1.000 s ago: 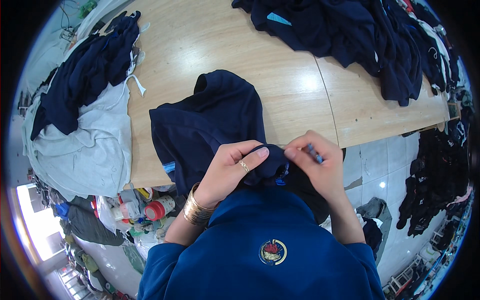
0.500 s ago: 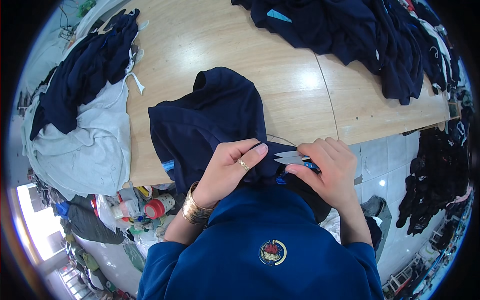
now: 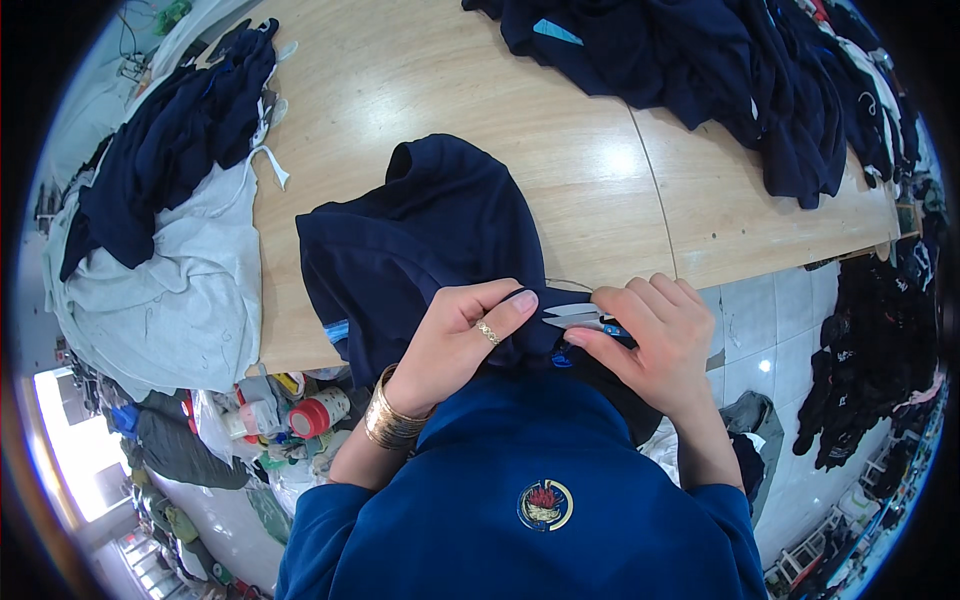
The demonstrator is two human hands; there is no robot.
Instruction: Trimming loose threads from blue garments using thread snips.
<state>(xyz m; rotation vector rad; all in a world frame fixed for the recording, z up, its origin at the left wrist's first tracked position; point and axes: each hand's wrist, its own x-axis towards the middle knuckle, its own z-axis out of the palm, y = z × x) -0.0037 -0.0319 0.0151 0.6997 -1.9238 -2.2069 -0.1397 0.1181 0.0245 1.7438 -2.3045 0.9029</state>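
Note:
A navy garment (image 3: 420,220) lies on the table's near edge and hangs over it towards me. Its fabric is pinched between the thumb and fingers of my left hand (image 3: 465,325). Thread snips (image 3: 575,316) with a blue grip sit in my right hand (image 3: 655,335), their two blades apart and pointing left at the fabric by my left thumb. Whether the blades touch the cloth I cannot tell. A thin cord or thread (image 3: 570,285) shows just beyond the snips. My right palm hides most of the grip.
On the wooden table (image 3: 370,90), a navy pile (image 3: 680,60) lies far right. Navy clothing (image 3: 180,140) and pale grey cloth (image 3: 180,300) drape over the left edge. A red-lidded bottle (image 3: 318,412) stands among bags below left. Dark clothes (image 3: 870,360) hang at right.
The snips and my right hand have shifted slightly left, towards my left thumb. The garment's right edge bulges a little farther right. My left hand stays nearly in place.

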